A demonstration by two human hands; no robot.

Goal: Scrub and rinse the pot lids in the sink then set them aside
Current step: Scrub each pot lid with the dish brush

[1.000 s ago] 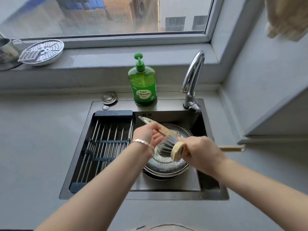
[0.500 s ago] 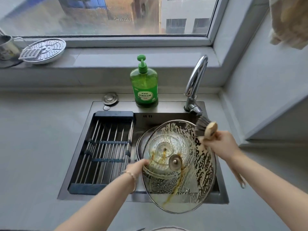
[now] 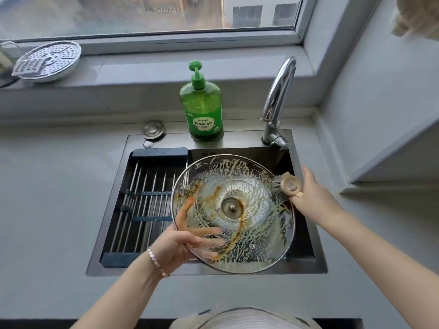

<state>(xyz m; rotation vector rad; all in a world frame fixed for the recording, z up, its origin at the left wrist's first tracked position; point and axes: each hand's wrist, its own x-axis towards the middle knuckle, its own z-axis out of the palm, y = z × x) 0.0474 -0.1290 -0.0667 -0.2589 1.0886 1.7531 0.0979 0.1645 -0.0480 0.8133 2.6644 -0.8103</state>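
A large glass pot lid (image 3: 251, 186) with a steel rim is held over the sink (image 3: 306, 267), its underside facing me, smeared with brown grease and suds. My left hand (image 3: 177, 245) holds it at the lower left rim, thumb on top, fingers spread beneath the glass. My right hand (image 3: 311, 195) grips a wooden dish brush (image 3: 288, 185) whose bristles touch the lid's right edge. Whatever lies in the basin below is hidden by the lid.
A drying rack (image 3: 147, 200) fills the sink's left half. A green soap bottle (image 3: 202, 108) and the faucet (image 3: 279, 98) stand behind the basin. A perforated steamer plate (image 3: 47, 60) rests on the windowsill. Grey counter (image 3: 47, 210) surrounds the sink.
The glass lid came up out of the sink and now lies flatter and more centred. My left hand shifted under its rim. The brush moved from the lid's top edge down to its right edge.
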